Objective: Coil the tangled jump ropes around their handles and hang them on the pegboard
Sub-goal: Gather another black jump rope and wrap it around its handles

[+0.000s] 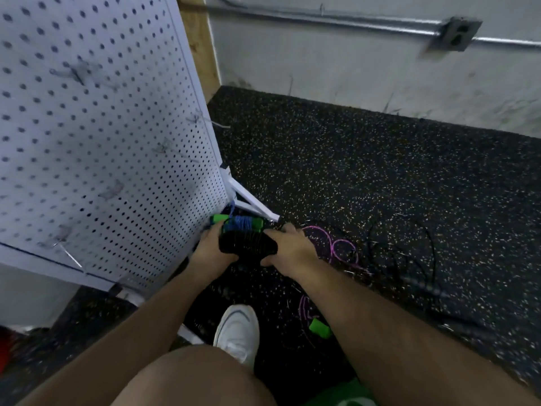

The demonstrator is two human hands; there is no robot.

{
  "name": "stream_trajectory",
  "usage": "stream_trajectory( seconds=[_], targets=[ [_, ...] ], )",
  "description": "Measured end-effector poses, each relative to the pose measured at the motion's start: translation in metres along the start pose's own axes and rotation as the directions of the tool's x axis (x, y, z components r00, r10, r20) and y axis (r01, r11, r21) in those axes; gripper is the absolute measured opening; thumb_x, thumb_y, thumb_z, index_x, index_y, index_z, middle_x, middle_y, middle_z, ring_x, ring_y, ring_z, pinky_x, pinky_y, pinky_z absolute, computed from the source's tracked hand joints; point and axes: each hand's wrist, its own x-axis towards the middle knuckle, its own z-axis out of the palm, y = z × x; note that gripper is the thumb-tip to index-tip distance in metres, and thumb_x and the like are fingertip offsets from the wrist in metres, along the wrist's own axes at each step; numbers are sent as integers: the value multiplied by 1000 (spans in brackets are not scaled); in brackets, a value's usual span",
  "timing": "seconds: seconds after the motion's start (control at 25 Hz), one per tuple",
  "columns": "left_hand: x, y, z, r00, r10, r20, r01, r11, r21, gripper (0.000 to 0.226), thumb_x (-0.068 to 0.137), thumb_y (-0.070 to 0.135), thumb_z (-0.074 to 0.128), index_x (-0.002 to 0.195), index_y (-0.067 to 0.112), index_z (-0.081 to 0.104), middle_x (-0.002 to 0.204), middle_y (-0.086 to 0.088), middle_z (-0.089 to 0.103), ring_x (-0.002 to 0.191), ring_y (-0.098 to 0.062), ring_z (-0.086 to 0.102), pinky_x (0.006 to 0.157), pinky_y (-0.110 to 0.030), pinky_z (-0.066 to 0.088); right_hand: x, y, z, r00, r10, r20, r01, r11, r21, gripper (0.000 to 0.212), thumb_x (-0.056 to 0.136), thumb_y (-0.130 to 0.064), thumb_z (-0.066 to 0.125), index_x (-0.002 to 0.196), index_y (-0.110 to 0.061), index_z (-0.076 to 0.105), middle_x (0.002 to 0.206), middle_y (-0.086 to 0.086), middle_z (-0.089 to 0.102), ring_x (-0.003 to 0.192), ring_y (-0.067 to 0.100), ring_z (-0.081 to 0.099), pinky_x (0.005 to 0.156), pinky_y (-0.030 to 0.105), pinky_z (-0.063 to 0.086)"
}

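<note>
Nearest of all, below the grip, a bare knee (187, 376) and a white shoe (237, 329) are seen on the speckled floor (351, 171); a loose green handle (319, 328) lies just right of the shoe, below the right forearm; a black rope bundle (247, 243) is held between both hands, its left end gripped by the curled fingers of the left hand (209, 250), its right end clasped by the right hand (288, 247), fingers on top and thumb underneath; just beyond the fingers, touching the black bundle, a blue rope bundle (238, 223) wound on green handles is seen; a pink rope (342, 247) is looped on the floor just right of the grip, and a loose black rope (409, 244) is spread further right; the pegboard (102, 127) rises left of and beyond the grip; the wall (351, 68) is seen furthest off.
</note>
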Motion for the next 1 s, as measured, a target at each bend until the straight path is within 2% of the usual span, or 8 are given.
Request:
stream_trajectory(
  seconds=[0.2,0.32,0.44,0.52,0.6,0.72,0.88,1.0],
  targets=[
    [74,-97,22,998,-54,-35,57,994,92,75,74,39,65,144,35,38,129,2,58,116,-21,59,96,-50,53,54,-30,77,998,55,13,-56,986,155,81,86,-29,77,154,-24,34,147,13,33,129,36,43,102,46,47],
    [66,-96,18,998,-60,3,58,974,221,78,77,38,69,147,31,34,136,-7,54,123,-27,55,101,-49,49,74,-32,106,998,68,16,-70,966,249,80,90,-31,73,156,-20,29,153,14,32,136,35,39,109,45,43],
    [47,-73,20,997,-53,51,29,922,387,81,92,33,66,158,17,22,164,-17,17,149,-33,25,117,-44,30,75,-21,116,998,53,27,-59,948,314,74,96,-31,65,158,-16,28,157,14,32,142,31,36,116,39,35],
    [40,-61,28,999,-7,31,-9,881,473,83,96,35,62,160,14,14,167,-17,-6,155,-31,1,122,-45,19,63,-15,113,999,18,-30,-8,947,320,67,98,-31,60,157,-17,31,157,13,34,141,30,38,115,38,36],
    [33,-42,41,992,117,49,-126,869,478,76,96,31,61,159,12,22,168,-17,-3,155,-30,0,123,-47,17,49,-6,106,995,-14,-104,45,949,311,61,99,-31,57,155,-19,35,153,11,39,136,30,43,111,40,40],
    [23,-12,69,944,296,145,-329,861,388,66,96,24,59,155,9,34,167,-11,17,154,-27,15,124,-43,20,26,15,96,989,-22,-146,66,950,305,55,100,-28,47,154,-23,36,146,7,46,127,32,50,102,47,48],
    [7,25,117,885,376,275,-451,840,302,65,98,26,57,156,9,32,165,-9,26,152,-24,24,123,-38,23,-17,68,82,990,57,-128,-27,973,227,55,102,-28,40,156,-22,30,144,9,46,124,35,49,96,49,51],
    [-2,51,156,804,433,408,-566,767,301,69,97,31,56,157,10,29,164,-8,28,151,-22,26,123,-35,23,-54,114,78,988,134,-72,-121,979,165,57,104,-29,39,158,-20,24,146,9,44,126,35,46,97,49,49]
  ],
)
